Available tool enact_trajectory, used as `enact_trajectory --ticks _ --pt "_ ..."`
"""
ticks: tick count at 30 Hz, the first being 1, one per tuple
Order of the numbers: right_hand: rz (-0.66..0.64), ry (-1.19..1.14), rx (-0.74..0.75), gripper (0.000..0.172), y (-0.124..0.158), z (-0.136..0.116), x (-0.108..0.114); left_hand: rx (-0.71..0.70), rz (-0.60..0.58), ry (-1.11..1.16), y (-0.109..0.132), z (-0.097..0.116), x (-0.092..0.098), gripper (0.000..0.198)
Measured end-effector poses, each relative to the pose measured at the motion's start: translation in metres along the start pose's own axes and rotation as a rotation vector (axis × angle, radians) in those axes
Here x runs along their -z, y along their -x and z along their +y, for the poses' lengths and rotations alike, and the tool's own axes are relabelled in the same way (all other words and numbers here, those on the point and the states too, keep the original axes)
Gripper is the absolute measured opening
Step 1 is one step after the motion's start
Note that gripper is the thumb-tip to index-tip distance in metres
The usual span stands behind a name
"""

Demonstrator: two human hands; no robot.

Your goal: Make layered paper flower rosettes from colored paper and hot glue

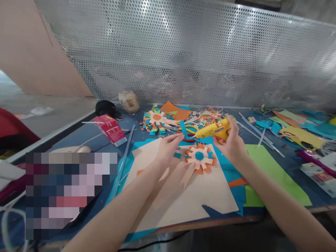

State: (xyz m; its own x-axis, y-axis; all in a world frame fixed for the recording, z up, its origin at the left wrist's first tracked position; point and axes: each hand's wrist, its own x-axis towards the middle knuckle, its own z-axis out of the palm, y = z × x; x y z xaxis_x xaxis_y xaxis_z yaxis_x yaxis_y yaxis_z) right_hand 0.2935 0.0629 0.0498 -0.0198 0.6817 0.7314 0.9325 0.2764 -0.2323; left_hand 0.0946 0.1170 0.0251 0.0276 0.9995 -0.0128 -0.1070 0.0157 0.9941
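My right hand [232, 145] is wrapped around a yellow glue gun [214, 130], its nozzle pointing left toward my other hand. My left hand [169, 148] is closed in a pinch, with a narrow blue felt strip [183, 128] at its fingertips, just left of the nozzle. Below the glue gun, a layered felt flower [200, 156] in cream and orange with a blue centre lies on a large cream felt sheet [181, 206]. A small blue felt piece [177, 154] shows beside my left fingers.
Another felt flower [156, 118] with an orange centre lies behind, among felt scraps [207, 114]. Clear glue sticks [125, 157] lie left and right. A red packet [111, 129] stands left, green felt [275, 178] right. A perforated metal panel [199, 52] closes the back.
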Motion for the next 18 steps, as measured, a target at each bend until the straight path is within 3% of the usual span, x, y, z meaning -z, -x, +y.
enact_trajectory --ticks 12,18 --pt "0.009 0.046 0.174 0.077 0.0015 -0.0005 -0.0028 0.067 -0.023 0.057 0.0062 0.0005 -0.0037 0.028" --pt "-0.014 0.092 0.186 0.078 0.0014 -0.0011 -0.002 0.059 -0.015 0.053 0.0064 0.001 -0.0024 0.025"
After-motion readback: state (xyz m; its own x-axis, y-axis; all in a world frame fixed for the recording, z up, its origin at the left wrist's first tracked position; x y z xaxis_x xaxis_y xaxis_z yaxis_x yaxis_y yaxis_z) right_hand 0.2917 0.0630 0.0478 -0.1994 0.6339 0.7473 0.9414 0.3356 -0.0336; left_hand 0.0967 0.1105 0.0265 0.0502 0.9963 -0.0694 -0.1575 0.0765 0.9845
